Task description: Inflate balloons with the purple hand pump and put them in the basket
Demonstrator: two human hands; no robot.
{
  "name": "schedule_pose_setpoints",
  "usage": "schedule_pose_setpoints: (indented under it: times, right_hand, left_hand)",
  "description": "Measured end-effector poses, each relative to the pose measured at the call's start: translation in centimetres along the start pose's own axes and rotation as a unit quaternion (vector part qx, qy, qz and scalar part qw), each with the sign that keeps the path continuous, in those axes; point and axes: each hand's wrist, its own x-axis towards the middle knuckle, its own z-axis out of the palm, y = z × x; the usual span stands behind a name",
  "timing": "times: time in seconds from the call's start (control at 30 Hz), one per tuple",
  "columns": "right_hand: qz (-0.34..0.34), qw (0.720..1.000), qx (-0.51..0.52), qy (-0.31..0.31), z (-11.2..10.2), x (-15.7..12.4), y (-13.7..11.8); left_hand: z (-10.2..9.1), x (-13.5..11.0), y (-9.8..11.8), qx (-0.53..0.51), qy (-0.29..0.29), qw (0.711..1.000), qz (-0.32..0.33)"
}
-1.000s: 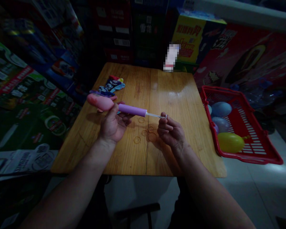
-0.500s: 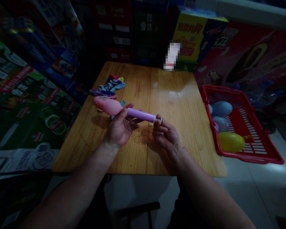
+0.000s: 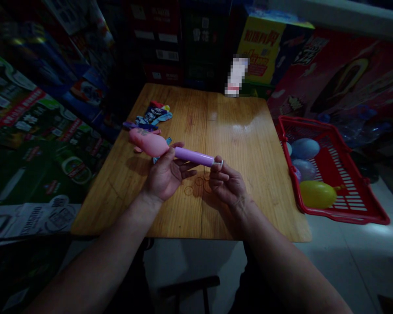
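A partly inflated pink balloon (image 3: 150,144) sits on the left end of a purple hand pump (image 3: 194,157). My left hand (image 3: 165,176) pinches the balloon's neck at the pump's tip with thumb and finger, its other fingers stretched out beneath the barrel. At the other end, my right hand (image 3: 227,181) is closed on the pump's white handle (image 3: 218,163), which stands close to the barrel. Several rubber bands (image 3: 199,181) lie on the wooden table (image 3: 242,152) below the pump. Deflated balloons (image 3: 153,114) in mixed colours are heaped behind the pink one, which partly hides them.
To the right of the table, a red basket (image 3: 356,213) holds several inflated balloons, among them a yellow balloon (image 3: 317,195). A yellow and blue box (image 3: 260,48) and stacked cartons (image 3: 162,39) stand behind the table. Green beer cartons (image 3: 36,165) are at the left.
Almost nothing differs. Both hands keep their hold on the balloon and pump, with only a slight shift of my left fingers.
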Motion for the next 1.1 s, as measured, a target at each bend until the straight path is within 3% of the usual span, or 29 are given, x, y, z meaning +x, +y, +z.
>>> schedule_pose_setpoints:
  times: [0.2, 0.37, 0.57, 0.73, 0.9, 1.0, 1.1]
  right_hand:
    - [0.003, 0.999, -0.035, -0.021, -0.2, -0.3, -1.2]
    - [-0.031, 0.998, -0.017, -0.042, -0.4, -0.7, -2.8]
    - [0.017, 0.999, 0.003, -0.045, -0.8, -0.1, -0.4]
    - [0.0, 1.0, 0.026, -0.001, -0.8, 0.3, 0.1]
    - [0.012, 1.0, -0.002, 0.015, -0.5, -0.1, -1.2]
    - [-0.018, 0.999, -0.032, 0.007, -0.3, -0.5, -2.5]
    - [-0.046, 0.998, -0.042, -0.013, -0.3, -0.7, -2.4]
  left_hand:
    - [-0.6, 0.6, 1.1, 0.013, 0.043, 0.999, 0.007]
    - [-1.2, 1.0, 2.4, 0.02, 0.088, 0.994, 0.064]
    - [-0.5, 0.2, 0.3, 0.017, 0.037, 0.999, 0.015]
    - [0.0, 0.1, -0.4, 0.01, 0.009, 1.0, 0.01]
    - [-0.7, 0.6, 0.7, -0.007, 0.046, 0.999, 0.015]
    - [-1.2, 0.8, 2.0, 0.003, 0.078, 0.996, 0.045]
    - [-1.4, 0.5, 2.0, 0.007, 0.078, 0.995, 0.061]
